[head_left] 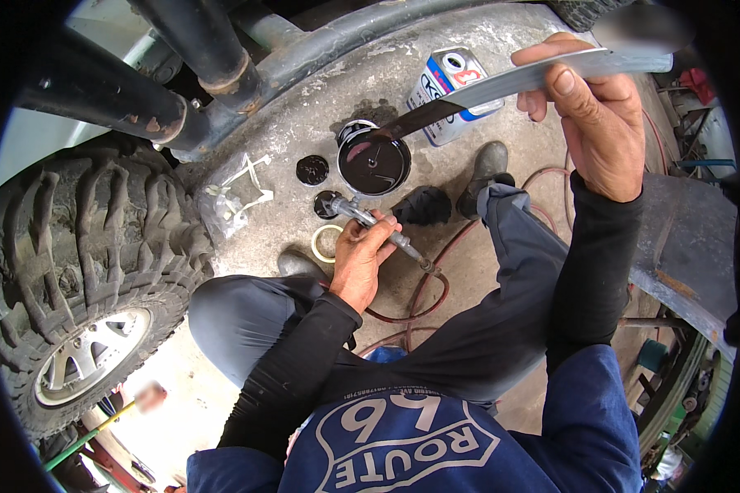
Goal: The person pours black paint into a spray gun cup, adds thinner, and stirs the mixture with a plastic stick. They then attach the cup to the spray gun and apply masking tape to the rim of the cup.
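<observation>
My right hand is raised at the upper right, gripping a long flat metal strip. The strip's far end is coated dark and points down into an open can of black paint on the concrete. Lower and to the left, my left hand is closed around a metal spray gun with a red hose hanging below it. By the gun's front end is a small black round piece; whether they touch, I cannot tell. Beside it lies a black-coated disc.
Behind the paint can stands a rectangular metal can. A pale ring, a dark cloth and a clear plastic bag lie on the floor. A large tyre fills the left; black vehicle tubes hang above.
</observation>
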